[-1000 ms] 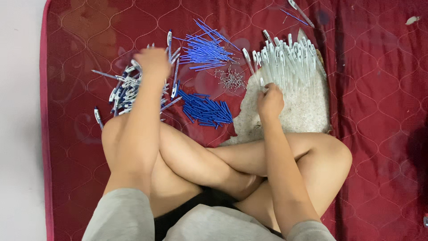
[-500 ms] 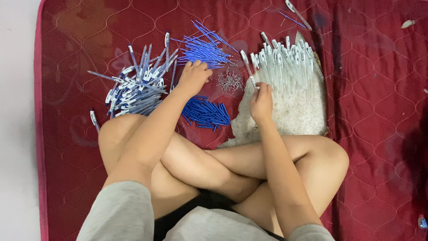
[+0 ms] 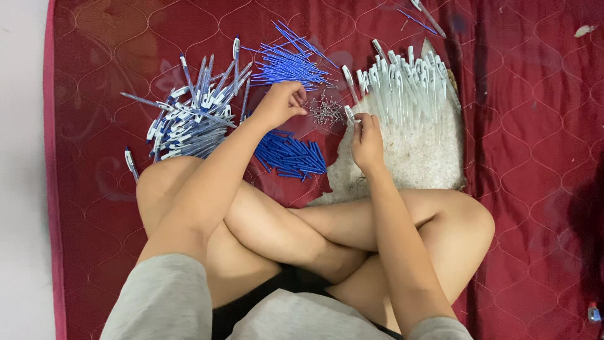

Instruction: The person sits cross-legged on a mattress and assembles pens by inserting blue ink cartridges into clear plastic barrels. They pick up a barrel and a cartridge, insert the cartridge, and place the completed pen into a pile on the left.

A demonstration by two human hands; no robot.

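I sit cross-legged on a dark red quilted mat (image 3: 522, 157). My left hand (image 3: 281, 102) reaches over a small heap of tiny metal springs (image 3: 326, 111), fingertips pinched at its edge. My right hand (image 3: 366, 140) holds a clear pen barrel (image 3: 350, 114) at the near edge of a row of clear barrels (image 3: 406, 88) lying on a white cloth (image 3: 415, 157). A pile of assembled blue-and-white pens (image 3: 189, 123) lies to the left. Thin blue refills (image 3: 289, 63) lie beyond my left hand, short blue parts (image 3: 290, 154) below it.
A white floor strip (image 3: 22, 189) runs along the mat's left edge. One loose pen (image 3: 131, 162) lies beside my left knee, another (image 3: 428, 14) near the top edge. A small scrap (image 3: 585, 29) lies at the top right.
My left hand moved right from the pile of assembled pens to the springs. My right hand shifted slightly up and left with the clear barrel.
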